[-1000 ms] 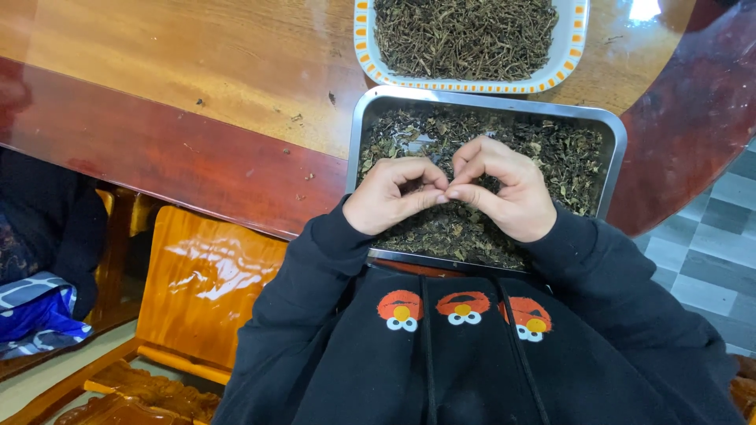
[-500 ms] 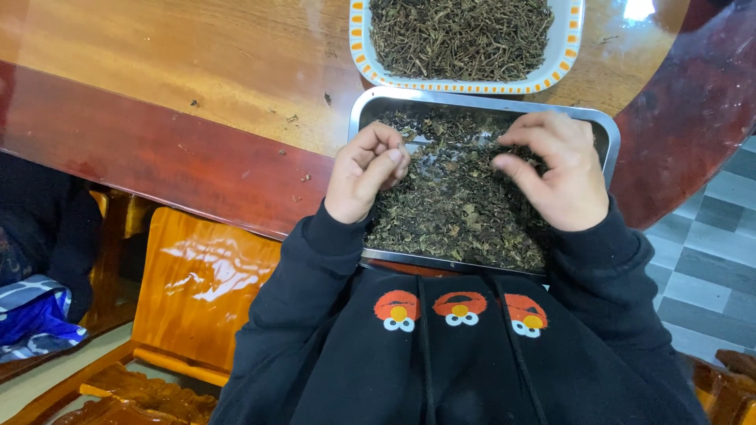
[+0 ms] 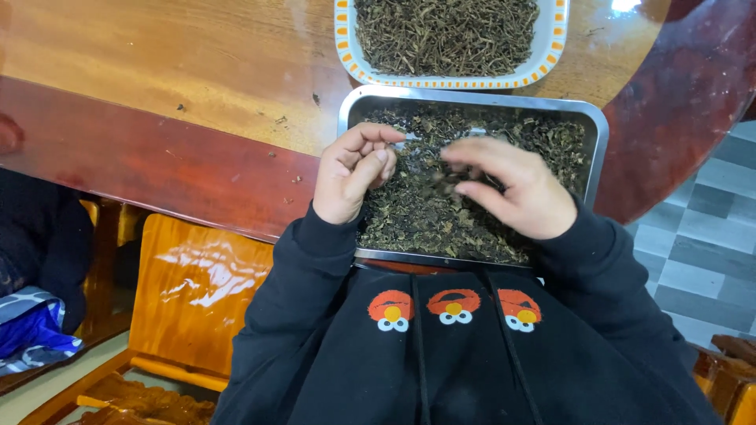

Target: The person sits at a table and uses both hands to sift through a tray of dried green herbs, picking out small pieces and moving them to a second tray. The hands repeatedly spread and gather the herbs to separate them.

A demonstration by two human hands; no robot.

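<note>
Glossy wooden counter (image 3: pixel 157 71) underneath, reddish along its near edge and curved right side; grey tiled floor (image 3: pixel 701 252) beyond on the right; orange wooden chair (image 3: pixel 197 291) below left. Steel tray (image 3: pixel 600 142) set at the counter's near edge, filled with dark dried leaves (image 3: pixel 417 212); just behind it, nearly touching, a white dish with an orange-checked rim (image 3: pixel 343 39) heaped with dried twiggy stems (image 3: pixel 449 31). Left hand (image 3: pixel 350 177) over the tray's left part, fingers (image 3: pixel 370 169) curled loosely inward, thumb across the top, possibly pinching a few leaves, though too small to tell. Right hand (image 3: pixel 520 189) over the tray's middle and right, blurred, fingers narrowed together over a small pinch of leaves just above the heap. Black sleeves and a black sweatshirt with three cartoon faces (image 3: pixel 453 307) in the foreground.
</note>
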